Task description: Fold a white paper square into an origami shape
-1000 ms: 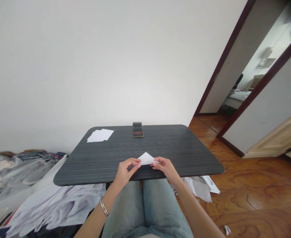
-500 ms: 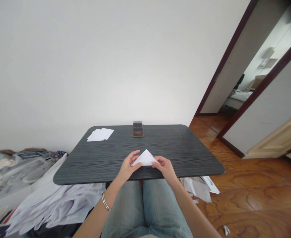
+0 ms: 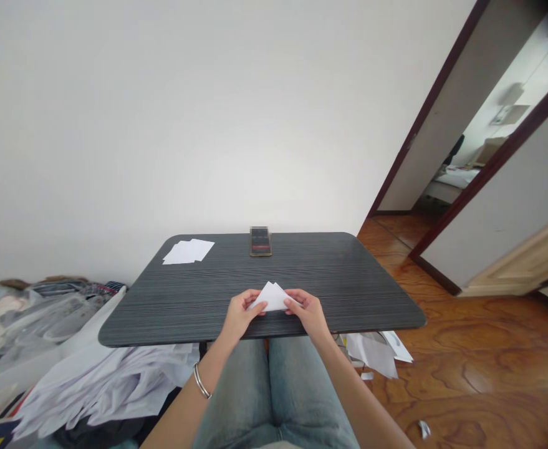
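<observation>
Paper point(image 3: 274, 299), white and folded, is between the two hands, above the near part of the dark surface point(image 3: 325, 268). Left grip point(image 3: 237, 313) is narrow and holds its left corner, with the thumb on the near face; right grip point(image 3: 312, 313) pinches the right corner in the same manner. Whether the lower edge touches the surface, I cannot tell. On top there are two points, side by side and not exactly one over the other. For handling such folded layers well, I would judge that both thumbs should press equally and lightly, so the layers do not slide or crumple. If the points should meet, it is better to adjust one layer gently while the other grip is firm, and only then to press the crease.
</observation>
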`<action>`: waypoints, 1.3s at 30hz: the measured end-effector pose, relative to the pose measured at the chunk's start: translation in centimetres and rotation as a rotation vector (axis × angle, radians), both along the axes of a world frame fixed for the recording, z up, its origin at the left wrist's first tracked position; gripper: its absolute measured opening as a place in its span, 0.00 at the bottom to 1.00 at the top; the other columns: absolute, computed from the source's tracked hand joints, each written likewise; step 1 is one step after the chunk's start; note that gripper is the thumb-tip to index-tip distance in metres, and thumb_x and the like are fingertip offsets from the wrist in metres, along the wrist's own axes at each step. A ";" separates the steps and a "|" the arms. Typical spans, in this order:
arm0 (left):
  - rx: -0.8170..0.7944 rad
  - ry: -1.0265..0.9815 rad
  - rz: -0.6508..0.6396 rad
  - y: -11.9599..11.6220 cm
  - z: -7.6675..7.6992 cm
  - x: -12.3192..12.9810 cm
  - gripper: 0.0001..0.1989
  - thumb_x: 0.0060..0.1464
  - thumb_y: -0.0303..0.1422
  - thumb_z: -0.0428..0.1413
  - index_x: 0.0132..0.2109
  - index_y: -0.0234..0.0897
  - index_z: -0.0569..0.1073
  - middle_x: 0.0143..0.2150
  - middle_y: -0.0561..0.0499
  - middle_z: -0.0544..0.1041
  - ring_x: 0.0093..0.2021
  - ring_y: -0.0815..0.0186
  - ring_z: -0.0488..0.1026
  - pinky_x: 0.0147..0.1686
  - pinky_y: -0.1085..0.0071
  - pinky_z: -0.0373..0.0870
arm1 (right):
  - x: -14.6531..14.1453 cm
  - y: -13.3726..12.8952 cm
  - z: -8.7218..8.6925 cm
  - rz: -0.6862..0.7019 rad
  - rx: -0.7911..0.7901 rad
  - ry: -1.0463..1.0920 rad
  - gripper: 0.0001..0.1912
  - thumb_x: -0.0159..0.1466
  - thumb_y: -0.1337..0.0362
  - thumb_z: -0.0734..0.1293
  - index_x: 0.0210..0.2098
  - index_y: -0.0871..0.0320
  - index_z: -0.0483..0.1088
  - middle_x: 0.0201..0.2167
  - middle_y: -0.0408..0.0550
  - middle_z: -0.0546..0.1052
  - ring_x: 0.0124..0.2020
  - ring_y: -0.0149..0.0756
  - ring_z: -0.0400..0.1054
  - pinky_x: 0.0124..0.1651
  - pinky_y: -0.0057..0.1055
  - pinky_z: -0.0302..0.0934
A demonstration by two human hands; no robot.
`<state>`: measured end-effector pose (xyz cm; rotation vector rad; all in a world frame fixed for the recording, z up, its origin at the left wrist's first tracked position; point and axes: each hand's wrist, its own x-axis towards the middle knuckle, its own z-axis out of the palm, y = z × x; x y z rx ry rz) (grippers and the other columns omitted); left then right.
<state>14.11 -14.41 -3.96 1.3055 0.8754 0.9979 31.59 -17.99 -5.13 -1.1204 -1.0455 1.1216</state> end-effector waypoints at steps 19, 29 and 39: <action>0.047 0.088 -0.038 0.1 -0.4 -0.1 0.14 0.40 0.38 0.62 0.30 0.31 0.72 0.27 0.52 0.73 0.25 0.70 0.68 0.24 0.75 0.67 | -0.1 -0.3 0.0 0.068 0.082 -0.020 0.12 0.53 0.60 0.69 0.36 0.59 0.71 0.33 0.49 0.77 0.35 0.38 0.70 0.34 0.30 0.64; 0.008 0.074 -0.008 0.1 -0.1 0.0 0.15 0.39 0.40 0.62 0.24 0.33 0.67 0.21 0.55 0.70 0.22 0.72 0.65 0.21 0.77 0.65 | -0.4 -0.1 -0.1 0.089 0.058 -0.046 0.17 0.52 0.59 0.69 0.40 0.59 0.72 0.35 0.51 0.78 0.36 0.41 0.71 0.32 0.31 0.66; 0.027 0.075 0.003 0.0 -0.2 0.1 0.15 0.39 0.38 0.62 0.24 0.33 0.66 0.20 0.56 0.69 0.21 0.73 0.65 0.21 0.78 0.63 | -0.7 0.2 -0.6 0.069 0.032 -0.073 0.14 0.51 0.54 0.69 0.30 0.59 0.72 0.27 0.47 0.77 0.28 0.36 0.70 0.25 0.27 0.64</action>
